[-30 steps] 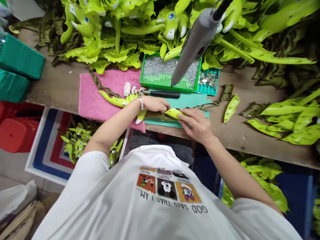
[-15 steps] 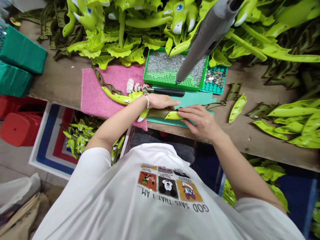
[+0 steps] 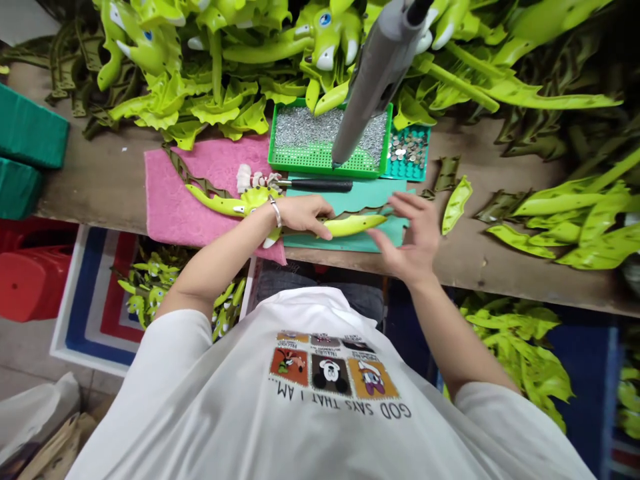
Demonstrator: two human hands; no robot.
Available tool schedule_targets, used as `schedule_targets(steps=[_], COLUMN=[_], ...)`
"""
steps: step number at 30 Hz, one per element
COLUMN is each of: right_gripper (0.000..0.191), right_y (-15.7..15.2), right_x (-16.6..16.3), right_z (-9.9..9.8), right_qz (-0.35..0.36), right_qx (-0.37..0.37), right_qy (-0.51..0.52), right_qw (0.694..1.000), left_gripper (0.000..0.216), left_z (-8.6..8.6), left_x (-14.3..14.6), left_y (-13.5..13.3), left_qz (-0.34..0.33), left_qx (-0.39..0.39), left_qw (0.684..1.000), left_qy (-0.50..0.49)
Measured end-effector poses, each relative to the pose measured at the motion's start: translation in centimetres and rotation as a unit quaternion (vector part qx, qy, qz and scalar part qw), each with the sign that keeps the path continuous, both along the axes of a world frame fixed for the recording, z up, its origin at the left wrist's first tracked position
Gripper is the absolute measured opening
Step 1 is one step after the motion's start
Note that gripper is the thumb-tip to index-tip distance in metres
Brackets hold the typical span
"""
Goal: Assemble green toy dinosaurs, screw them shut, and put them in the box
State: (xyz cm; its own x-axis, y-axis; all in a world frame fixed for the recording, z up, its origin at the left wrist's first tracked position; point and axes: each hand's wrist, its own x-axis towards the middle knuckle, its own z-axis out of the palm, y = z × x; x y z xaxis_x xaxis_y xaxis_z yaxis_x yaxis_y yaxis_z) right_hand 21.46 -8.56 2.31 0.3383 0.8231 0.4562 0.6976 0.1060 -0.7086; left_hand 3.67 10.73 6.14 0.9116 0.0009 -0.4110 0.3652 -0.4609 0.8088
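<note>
My left hand [image 3: 303, 212] presses on a lime green plastic toy part [image 3: 354, 225] lying on a teal mat [image 3: 370, 200] at the table's front edge, fingers closed over its left end. My right hand [image 3: 416, 239] hovers just right of the part with fingers spread, holding nothing. A grey powered screwdriver [image 3: 373, 70] hangs over a green tray of screws [image 3: 320, 137]. A small teal tray of washers [image 3: 410, 152] sits beside it.
A pink towel [image 3: 170, 193] holds a green dinosaur piece [image 3: 227, 203] and a black-handled tool [image 3: 315, 185]. Heaps of lime green toy parts [image 3: 210, 60] fill the back and right of the wooden table [image 3: 100, 180]. Green boxes [image 3: 30, 130] stand at left.
My right hand has lifted off the green part and opened, moving right. The left hand stays on the part. The view has shifted slightly.
</note>
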Motion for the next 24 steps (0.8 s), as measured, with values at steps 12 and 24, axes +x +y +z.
schedule_targets(steps=[12,24], right_gripper=[0.051,0.054], right_y=[1.0,1.4], right_x=[-1.6,-2.8], right_z=[-0.5,-1.8], right_qz=[-0.063,-0.111], right_qx=[-0.131,-0.094], right_qy=[0.616,0.607], right_qw=[0.774,0.781], left_gripper=[0.047,0.049], left_z=[0.6,1.0], left_x=[0.2,-2.8], left_y=[-0.2,-3.9], left_qz=[0.021,0.058], left_qx=[-0.015,0.299], left_qw=[0.999,0.951], left_qy=[0.038,-0.043])
